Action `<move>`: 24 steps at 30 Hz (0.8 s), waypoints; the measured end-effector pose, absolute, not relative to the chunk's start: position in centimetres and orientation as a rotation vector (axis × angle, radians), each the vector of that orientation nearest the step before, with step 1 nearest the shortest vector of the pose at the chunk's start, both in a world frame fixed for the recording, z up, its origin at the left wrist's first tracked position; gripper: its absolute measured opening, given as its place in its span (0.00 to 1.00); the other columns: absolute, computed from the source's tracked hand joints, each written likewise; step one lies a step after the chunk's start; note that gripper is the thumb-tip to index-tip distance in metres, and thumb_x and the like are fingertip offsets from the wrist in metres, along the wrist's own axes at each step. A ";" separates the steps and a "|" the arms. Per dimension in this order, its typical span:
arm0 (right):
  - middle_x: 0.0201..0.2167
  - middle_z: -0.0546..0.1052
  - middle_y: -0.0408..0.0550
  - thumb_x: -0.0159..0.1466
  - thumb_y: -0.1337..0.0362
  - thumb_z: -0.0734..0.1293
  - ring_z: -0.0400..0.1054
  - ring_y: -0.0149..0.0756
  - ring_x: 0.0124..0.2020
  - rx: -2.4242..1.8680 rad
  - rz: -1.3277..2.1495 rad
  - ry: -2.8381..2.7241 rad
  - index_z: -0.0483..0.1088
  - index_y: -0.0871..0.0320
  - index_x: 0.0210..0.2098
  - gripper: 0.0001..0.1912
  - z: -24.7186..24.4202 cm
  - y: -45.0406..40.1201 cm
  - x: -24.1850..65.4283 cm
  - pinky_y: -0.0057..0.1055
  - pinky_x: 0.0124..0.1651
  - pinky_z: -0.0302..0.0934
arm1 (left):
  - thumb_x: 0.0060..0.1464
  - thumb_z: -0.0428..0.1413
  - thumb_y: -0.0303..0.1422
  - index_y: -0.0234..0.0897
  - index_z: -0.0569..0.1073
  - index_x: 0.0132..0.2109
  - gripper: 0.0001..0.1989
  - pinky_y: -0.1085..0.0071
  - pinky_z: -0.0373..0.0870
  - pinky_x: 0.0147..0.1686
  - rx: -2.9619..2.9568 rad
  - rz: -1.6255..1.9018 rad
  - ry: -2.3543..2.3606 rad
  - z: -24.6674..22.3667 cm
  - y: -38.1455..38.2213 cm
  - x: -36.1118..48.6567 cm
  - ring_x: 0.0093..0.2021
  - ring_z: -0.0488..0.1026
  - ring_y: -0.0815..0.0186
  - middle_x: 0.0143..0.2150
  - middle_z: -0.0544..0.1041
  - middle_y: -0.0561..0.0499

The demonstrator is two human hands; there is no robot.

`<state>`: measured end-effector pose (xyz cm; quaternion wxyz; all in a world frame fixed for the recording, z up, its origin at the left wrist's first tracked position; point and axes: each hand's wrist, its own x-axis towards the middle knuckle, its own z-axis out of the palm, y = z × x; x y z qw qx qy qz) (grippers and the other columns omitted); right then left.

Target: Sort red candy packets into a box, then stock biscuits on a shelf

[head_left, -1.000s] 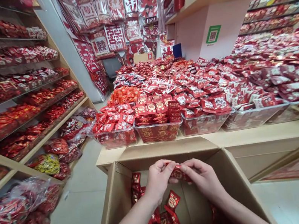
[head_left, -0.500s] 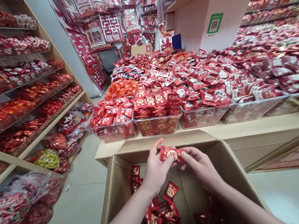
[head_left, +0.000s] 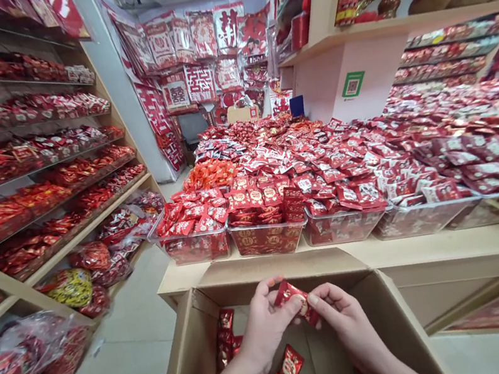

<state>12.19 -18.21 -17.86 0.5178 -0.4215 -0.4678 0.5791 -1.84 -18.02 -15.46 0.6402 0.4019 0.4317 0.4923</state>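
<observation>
Between my two hands is a small red candy packet with a gold round print, held over an open cardboard box. My left hand pinches its left end, thumb across the front. With thumb and fingers, my right hand grips the right end. Below, inside the box, more red packets lie loose at the left and bottom. My forearms hide part of the box's inside.
Clear plastic bins full of red packets line the counter beyond the box. Packed shelves stand at left, with bagged candy on the floor. Overhead at right is a wooden shelf with gourd-shaped objects.
The view has tilted up, so the counter and box sit lower in the picture. The packet is now tilted, its right end lower, still in both hands.
</observation>
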 end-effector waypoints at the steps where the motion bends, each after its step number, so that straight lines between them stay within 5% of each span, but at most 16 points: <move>1: 0.18 0.69 0.42 0.53 0.55 0.66 0.59 0.27 0.20 -1.020 1.387 -1.104 0.65 0.60 0.24 0.13 -17.9 -18.2 12.2 0.25 0.24 0.56 | 0.42 0.59 0.34 0.34 0.64 0.42 0.20 0.75 0.66 0.26 0.889 1.143 0.998 -15.5 -18.1 -1.8 0.29 0.70 0.71 0.31 0.73 0.52; 12: 0.19 0.71 0.42 0.51 0.59 0.68 0.62 0.26 0.21 -0.986 1.534 -0.897 0.69 0.61 0.26 0.11 -18.0 -18.4 12.2 0.24 0.26 0.56 | 0.45 0.57 0.37 0.31 0.70 0.35 0.13 0.76 0.65 0.27 0.765 1.213 1.001 -15.8 -17.3 -1.8 0.27 0.70 0.72 0.28 0.75 0.50; 18: 0.20 0.70 0.43 0.51 0.58 0.68 0.61 0.26 0.22 -1.036 1.486 -0.904 0.68 0.62 0.27 0.11 -18.1 -18.3 12.2 0.24 0.25 0.57 | 0.48 0.55 0.34 0.33 0.70 0.42 0.14 0.72 0.67 0.36 0.979 1.148 0.908 -15.7 -17.9 -1.5 0.36 0.71 0.67 0.36 0.75 0.47; 24: 0.26 0.71 0.44 0.50 0.58 0.69 0.63 0.29 0.25 -1.039 1.398 -1.052 0.67 0.59 0.32 0.14 -17.7 -18.2 11.9 0.25 0.26 0.58 | 0.50 0.52 0.34 0.39 0.64 0.50 0.18 0.74 0.68 0.28 1.158 0.974 0.912 -16.4 -18.3 -1.7 0.33 0.71 0.67 0.41 0.73 0.48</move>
